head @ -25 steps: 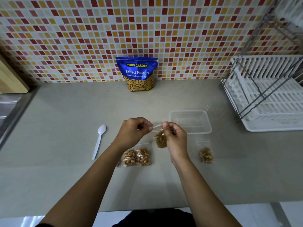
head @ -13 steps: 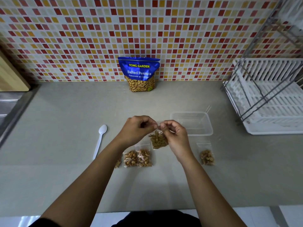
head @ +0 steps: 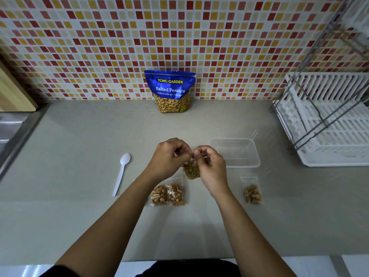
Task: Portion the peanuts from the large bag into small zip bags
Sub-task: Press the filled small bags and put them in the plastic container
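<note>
A slim white plastic spoon [head: 121, 172] lies on the smooth grey counter [head: 79, 136]. Right of it, two clear filled bags [head: 167, 193] sit side by side, lumpy with nuts. Above them the left hand [head: 169, 156] and right hand [head: 211, 166] meet, fingers curled, each pinching the top edge of a small zip bag [head: 192, 170] of peanuts that hangs between them. The glossy blue large bag [head: 170, 90] stands upright at the mosaic tiles behind. Further right come a clear rectangular tub [head: 257, 156], another filled pouch [head: 252, 193] and a slatted white dish rack [head: 329, 120].

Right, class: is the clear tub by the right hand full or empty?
Empty: the grey counter shows through the clear tub, nothing inside it.
</note>
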A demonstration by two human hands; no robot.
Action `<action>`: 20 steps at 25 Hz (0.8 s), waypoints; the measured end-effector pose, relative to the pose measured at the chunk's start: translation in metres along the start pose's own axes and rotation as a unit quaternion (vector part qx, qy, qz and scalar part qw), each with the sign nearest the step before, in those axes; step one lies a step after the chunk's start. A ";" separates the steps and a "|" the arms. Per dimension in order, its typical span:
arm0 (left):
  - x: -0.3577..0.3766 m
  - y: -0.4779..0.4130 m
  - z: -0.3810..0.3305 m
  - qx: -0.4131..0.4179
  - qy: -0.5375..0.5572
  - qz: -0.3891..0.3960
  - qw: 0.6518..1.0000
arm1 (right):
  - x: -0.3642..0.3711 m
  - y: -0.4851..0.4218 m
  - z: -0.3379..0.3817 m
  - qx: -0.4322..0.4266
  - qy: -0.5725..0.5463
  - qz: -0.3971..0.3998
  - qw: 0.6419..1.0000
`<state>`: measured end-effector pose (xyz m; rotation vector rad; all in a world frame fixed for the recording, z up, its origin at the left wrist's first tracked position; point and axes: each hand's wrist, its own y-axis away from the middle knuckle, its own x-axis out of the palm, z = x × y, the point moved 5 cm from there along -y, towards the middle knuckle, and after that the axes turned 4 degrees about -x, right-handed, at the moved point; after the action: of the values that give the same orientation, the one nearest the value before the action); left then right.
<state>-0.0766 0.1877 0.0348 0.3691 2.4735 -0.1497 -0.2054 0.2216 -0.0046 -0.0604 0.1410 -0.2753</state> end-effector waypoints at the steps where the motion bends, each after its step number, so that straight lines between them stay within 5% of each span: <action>1: 0.000 -0.001 -0.002 0.003 -0.007 -0.007 1.000 | -0.001 -0.001 0.001 0.000 0.008 -0.011 1.000; 14: -0.009 -0.003 0.011 -0.005 -0.062 -0.019 0.998 | -0.014 -0.006 0.007 -0.028 0.053 -0.091 0.994; 20: -0.016 0.005 0.021 -0.016 -0.027 -0.029 0.999 | -0.012 -0.003 -0.005 0.032 -0.024 -0.090 0.995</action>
<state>-0.0505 0.1851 0.0277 0.2748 2.4307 -0.1420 -0.2184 0.2217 -0.0072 -0.0168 0.0789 -0.4582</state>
